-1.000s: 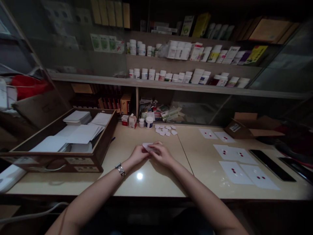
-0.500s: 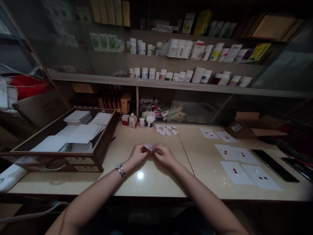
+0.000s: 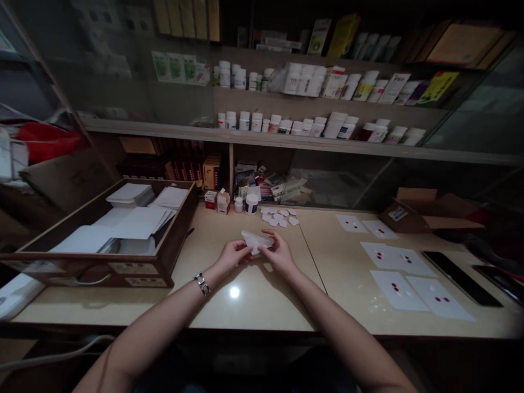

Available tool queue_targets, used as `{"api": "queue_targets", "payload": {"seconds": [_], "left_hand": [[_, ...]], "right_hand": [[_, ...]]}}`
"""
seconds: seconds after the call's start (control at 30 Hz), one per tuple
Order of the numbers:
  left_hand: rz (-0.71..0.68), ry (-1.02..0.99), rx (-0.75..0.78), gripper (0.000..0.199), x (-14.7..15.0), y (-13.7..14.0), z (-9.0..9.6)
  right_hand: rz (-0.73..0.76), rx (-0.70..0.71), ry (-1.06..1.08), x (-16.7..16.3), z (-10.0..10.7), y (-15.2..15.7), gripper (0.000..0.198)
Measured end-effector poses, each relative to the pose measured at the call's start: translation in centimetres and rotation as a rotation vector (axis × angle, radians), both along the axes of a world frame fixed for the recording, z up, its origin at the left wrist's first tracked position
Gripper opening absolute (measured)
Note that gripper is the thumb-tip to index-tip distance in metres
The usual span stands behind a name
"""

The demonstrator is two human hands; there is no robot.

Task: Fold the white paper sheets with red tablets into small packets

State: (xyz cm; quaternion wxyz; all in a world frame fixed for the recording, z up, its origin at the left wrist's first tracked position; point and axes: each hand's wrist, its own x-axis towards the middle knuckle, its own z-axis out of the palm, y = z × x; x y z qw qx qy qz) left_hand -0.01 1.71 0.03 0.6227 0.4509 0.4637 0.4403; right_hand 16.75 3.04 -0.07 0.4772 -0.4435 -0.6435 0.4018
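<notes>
Between my two hands is a small white sheet of paper (image 3: 254, 240), partly folded, held just above the counter. My left hand (image 3: 234, 255) pinches its left side with the thumb on top. My right hand (image 3: 280, 252) grips the right side between thumb and fingers. Whether anything lies inside the fold is hidden. Beyond the hands lie several small folded paper packets (image 3: 279, 217). To the right, several flat white paper sheets (image 3: 399, 290) carry dark red and white pills (image 3: 438, 299).
A wooden drawer (image 3: 184, 229) full of white paper stands at the left. White jars (image 3: 251, 204) and small boxes (image 3: 223, 202) line the counter's back. At the right are a black phone (image 3: 460, 278) and an open carton (image 3: 403, 213). Shelves of medicine bottles (image 3: 335, 125) rise behind.
The paper has turned and opened out, so more of its white face shows. My right hand's fingers have lifted and spread along its edge. The view has shifted very slightly.
</notes>
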Motion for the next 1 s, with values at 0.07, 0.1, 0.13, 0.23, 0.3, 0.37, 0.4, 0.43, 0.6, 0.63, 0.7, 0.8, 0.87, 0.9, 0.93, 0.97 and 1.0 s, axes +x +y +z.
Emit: {"api": "queue_targets", "payload": {"seconds": [0.07, 0.1, 0.13, 0.23, 0.3, 0.37, 0.4, 0.43, 0.6, 0.63, 0.7, 0.8, 0.87, 0.9, 0.93, 0.97, 1.0], "left_hand": [[0.014, 0.017, -0.01, 0.037, 0.06, 0.05, -0.14], [0.019, 0.024, -0.018, 0.037, 0.07, 0.08, -0.21], [0.024, 0.031, -0.026, 0.036, 0.07, 0.12, -0.27], [0.007, 0.058, -0.034, 0.034, -0.02, 0.13, -0.26], [-0.056, 0.086, -0.04, 0.033, -0.13, 0.04, -0.11], [-0.156, 0.113, -0.044, 0.033, -0.23, -0.14, 0.1], [-0.204, 0.126, -0.042, 0.034, -0.28, -0.23, 0.19], [-0.245, 0.138, -0.037, 0.035, -0.33, -0.31, 0.27], [-0.304, 0.157, -0.04, 0.04, -0.52, -0.4, 0.27], [-0.291, 0.147, -0.059, 0.04, -0.53, -0.35, 0.2], [-0.264, 0.124, -0.109, 0.038, -0.51, -0.26, 0.03], [-0.23, 0.112, -0.155, 0.03, -0.42, -0.17, -0.14], [-0.213, 0.116, -0.163, 0.026, -0.38, -0.17, -0.19], [-0.213, 0.117, -0.16, 0.025, -0.38, -0.18, -0.2], [-0.217, 0.115, -0.156, 0.024, -0.39, -0.19, -0.2], [-0.223, 0.11, -0.153, 0.024, -0.41, -0.2, -0.21], [-0.226, 0.104, -0.154, 0.024, -0.44, -0.2, -0.22]], "right_hand": [[-0.006, -0.05, 0.036, -0.1, -0.02, 0.09, 0.05], [-0.004, -0.074, 0.049, -0.12, -0.04, 0.14, 0.05], [0.0, -0.098, 0.051, -0.11, -0.06, 0.2, 0.047], [0.01, -0.163, 0.012, 0.03, -0.14, 0.47, 0.029], [0.035, -0.198, 0.001, 0.15, -0.16, 0.65, 0.027], [0.087, -0.248, 0.02, 0.21, -0.16, 0.74, 0.028], [0.118, -0.273, 0.024, 0.2, -0.15, 0.73, 0.029], [0.147, -0.293, 0.017, 0.18, -0.15, 0.69, 0.029], [0.22, -0.334, -0.032, 0.05, -0.25, 0.47, 0.029], [0.208, -0.328, -0.037, 0.04, -0.32, 0.49, 0.029], [0.179, -0.3, -0.047, 0.03, -0.49, 0.55, 0.026], [0.142, -0.221, -0.073, 0.0, -0.71, 0.6, 0.019], [0.13, -0.164, -0.1, -0.02, -0.78, 0.55, 0.015], [0.125, -0.139, -0.12, -0.03, -0.77, 0.49, 0.014], [0.123, -0.119, -0.142, -0.02, -0.73, 0.43, 0.013], [0.12, -0.1, -0.164, -0.02, -0.67, 0.35, 0.012], [0.115, -0.077, -0.184, 0.0, -0.58, 0.27, 0.011]]}}
